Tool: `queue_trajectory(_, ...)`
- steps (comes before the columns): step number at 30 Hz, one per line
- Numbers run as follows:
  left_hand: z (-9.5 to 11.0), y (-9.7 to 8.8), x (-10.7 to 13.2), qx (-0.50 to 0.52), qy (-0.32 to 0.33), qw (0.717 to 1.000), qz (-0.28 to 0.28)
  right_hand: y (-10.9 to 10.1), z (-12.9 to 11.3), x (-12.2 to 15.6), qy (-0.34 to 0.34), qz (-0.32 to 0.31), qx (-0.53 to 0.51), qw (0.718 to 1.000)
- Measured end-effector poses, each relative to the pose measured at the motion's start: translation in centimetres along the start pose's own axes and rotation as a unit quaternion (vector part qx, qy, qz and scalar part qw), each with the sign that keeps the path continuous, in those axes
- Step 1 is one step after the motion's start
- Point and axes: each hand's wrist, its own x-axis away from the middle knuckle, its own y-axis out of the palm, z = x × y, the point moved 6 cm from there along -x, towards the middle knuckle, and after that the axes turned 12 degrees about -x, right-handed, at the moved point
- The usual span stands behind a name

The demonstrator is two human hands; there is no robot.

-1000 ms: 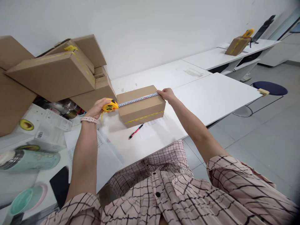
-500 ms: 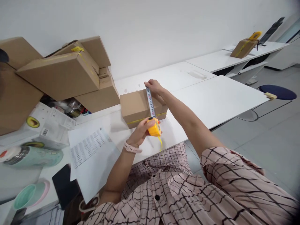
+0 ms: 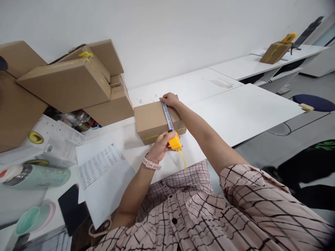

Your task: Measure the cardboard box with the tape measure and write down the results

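Observation:
A small cardboard box [image 3: 150, 118] sealed with yellow tape lies on the white table [image 3: 235, 108] in front of me. My left hand [image 3: 161, 144] grips a yellow tape measure [image 3: 174, 143] at the box's near edge. Its white blade [image 3: 167, 116] runs across the top of the box, front to back. My right hand [image 3: 170, 99] pinches the blade's end down at the box's far edge.
Large cardboard boxes [image 3: 65, 83] are stacked at the left. A printed sheet [image 3: 101, 170], a teal bottle [image 3: 36, 176], a cup [image 3: 28, 219] and a dark phone [image 3: 72, 209] lie near me on the left. Another box [image 3: 276, 52] sits on a far table. A blue stool [image 3: 312, 103] stands at the right.
One second ago the tape ran along the box's length. Both hands have since turned it across the width, and my right hand has settled lower on the far edge.

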Motion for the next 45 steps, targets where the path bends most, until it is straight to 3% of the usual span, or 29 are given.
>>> queue_trajectory(3, 0.2, 0.0, 0.2, -0.002, -0.009, 1.0, 0.005, -0.5, -0.2, 0.0, -0.002, -0.004, -0.041, 0.999)
queue_trajectory(6, 1.0, -1.4, 1.9, -0.027, 0.023, 0.999, 0.015, -3.2, 0.1, 1.1, -0.04, 0.032, -0.183, 0.982)
queue_trajectory(8, 1.7, -3.6, 3.9, -0.057, 0.077, 0.994, 0.045, -6.1, 1.3, 3.3, -0.059, 0.101, -0.266, 0.957)
queue_trajectory(11, 2.3, -8.7, 6.9, -0.108, 0.147, 0.973, 0.142, -8.8, 4.7, 9.1, -0.026, 0.184, -0.286, 0.94)
queue_trajectory(14, 1.5, -13.4, 8.0, -0.133, 0.145, 0.954, 0.224, -7.7, 7.4, 15.0, 0.025, 0.165, -0.261, 0.951)
queue_trajectory(17, 0.5, -15.4, 6.7, -0.139, 0.116, 0.961, 0.207, -4.9, 7.6, 18.1, 0.026, 0.104, -0.257, 0.96)
queue_trajectory(20, 1.6, -15.7, 5.3, -0.143, 0.127, 0.964, 0.183, -4.3, 5.8, 17.9, -0.015, 0.096, -0.243, 0.965)
queue_trajectory(24, 5.8, -15.8, 4.1, -0.138, 0.183, 0.955, 0.19, -7.2, 3.0, 14.8, -0.048, 0.126, -0.202, 0.97)
queue_trajectory(27, 8.4, -15.9, 2.7, -0.137, 0.192, 0.953, 0.188, -9.2, 1.8, 12.1, -0.039, 0.153, -0.131, 0.979)
queue_trajectory(31, 9.5, -15.1, 1.6, -0.139, 0.187, 0.949, 0.213, -9.7, 0.5, 9.3, -0.068, 0.191, -0.041, 0.978)
queue_trajectory(34, 8.6, -12.1, 2.9, -0.147, 0.219, 0.936, 0.233, -8.4, -1.1, 8.3, -0.123, 0.15, -0.016, 0.981)
queue_trajectory(36, 6.7, -8.9, 3.9, -0.14, 0.213, 0.947, 0.196, -7.7, -1.8, 8.2, -0.136, 0.128, -0.013, 0.982)
queue_trajectory(40, 1.4, -2.5, 4.0, -0.083, 0.117, 0.988, 0.064, -7.5, -2.4, 9.0, -0.139, 0.142, -0.006, 0.98)
queue_trajectory(42, -0.5, -0.8, 3.4, -0.056, 0.086, 0.994, 0.034, -7.5, -2.5, 9.4, -0.141, 0.144, 0.007, 0.979)
queue_trajectory(45, -2.0, 0.1, 2.5, -0.039, 0.061, 0.997, 0.023, -7.5, -2.8, 9.9, -0.155, 0.137, 0.037, 0.978)
